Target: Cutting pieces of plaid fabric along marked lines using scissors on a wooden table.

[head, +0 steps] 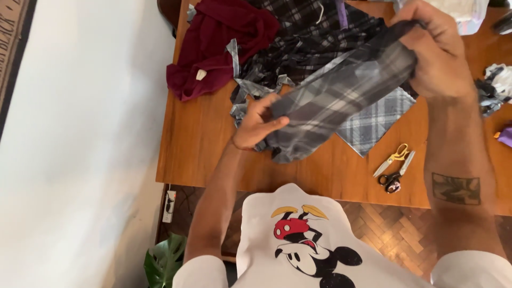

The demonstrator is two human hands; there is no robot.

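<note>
I've got the grey plaid cloth up off the wooden table, stretched between both hands. My left hand pinches its lower end, thumb on top and fingers curled under, closed tight on the fabric. My right hand grips the upper end, fingers bunched over the edge, also clamped on the cloth. The piece runs on a slant from low left to high right, pulled fairly taut, so the check shows clearly: dark charcoal bands crossed by paler grey and thin white lines. It looks thin, slightly sheer where the light catches it, and its lower edge hangs loose and folded below my left hand.

Under it on the table lies a lighter blue-grey plaid piece with a pointed corner. Behind that sits a heap of dark plaid scraps, and beside it a maroon garment, crumpled. Two pairs of scissors lie near the table's front edge, one with yellow handles, one with black handles, just beside each other.
</note>
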